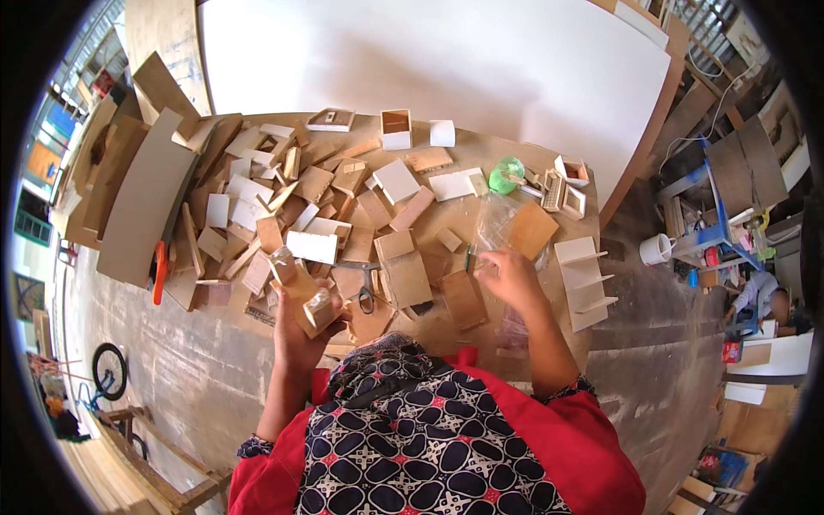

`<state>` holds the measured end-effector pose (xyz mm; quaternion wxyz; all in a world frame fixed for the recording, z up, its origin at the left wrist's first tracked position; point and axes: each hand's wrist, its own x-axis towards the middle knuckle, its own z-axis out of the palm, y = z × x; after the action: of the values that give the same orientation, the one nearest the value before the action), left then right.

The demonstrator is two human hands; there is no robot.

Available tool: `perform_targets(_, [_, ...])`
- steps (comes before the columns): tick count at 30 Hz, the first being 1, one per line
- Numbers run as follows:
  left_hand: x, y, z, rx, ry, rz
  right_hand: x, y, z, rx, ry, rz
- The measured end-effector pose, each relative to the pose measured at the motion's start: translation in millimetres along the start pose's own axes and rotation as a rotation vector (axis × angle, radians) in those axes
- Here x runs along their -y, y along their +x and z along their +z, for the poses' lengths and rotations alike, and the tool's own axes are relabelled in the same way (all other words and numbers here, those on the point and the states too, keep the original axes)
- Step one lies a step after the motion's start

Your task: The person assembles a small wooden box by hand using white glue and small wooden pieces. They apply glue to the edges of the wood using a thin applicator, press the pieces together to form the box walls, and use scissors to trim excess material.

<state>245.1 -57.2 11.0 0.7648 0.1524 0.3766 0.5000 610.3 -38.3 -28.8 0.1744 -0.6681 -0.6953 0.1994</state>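
My left hand (pixel 300 336) is closed round a small wooden piece (pixel 302 292) with a block at its upper end and a pale, shiny patch near its lower end. To the right, my right hand (pixel 512 279) hovers over the table, fingers partly bent and apart, with nothing visible in them. Close to its fingertips is a thin dark green stick (pixel 468 257), beside a brown wooden board (pixel 463 299). Scissors with dark handles (pixel 366 300) lie between my hands, next to a taller wooden block (pixel 403 270).
Wood offcuts (pixel 313 183) heap across the table's left half. A green translucent container (pixel 506 174) stands at the back right beside small wooden frames (pixel 562 196). A white slotted rack (pixel 581 283) lies at the right edge. A large white panel (pixel 412 60) rises behind. Far right, another person (pixel 760 300) crouches.
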Motion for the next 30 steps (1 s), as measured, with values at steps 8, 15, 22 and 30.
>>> perform_targets(8, [-32.0, -2.5, -17.2, -0.053, -0.024, 0.119, 30.2, -11.7, 10.3, -0.036, -0.213, 0.044])
perform_targets(15, [-24.2, -6.6, -8.5, 0.103, -0.096, 0.042, 124.6, 6.0, 70.1, 0.091, 0.152, -0.465])
perform_targets(22, [-15.3, -17.9, -12.2, 0.040, -0.132, 0.029, 156.4, 8.2, 96.3, 0.197, -0.044, -0.284])
perform_targets(30, [-10.5, -16.9, -25.0, 0.169, -0.210, 0.000, 145.6, 10.6, 106.7, 0.126, -0.169, -0.470])
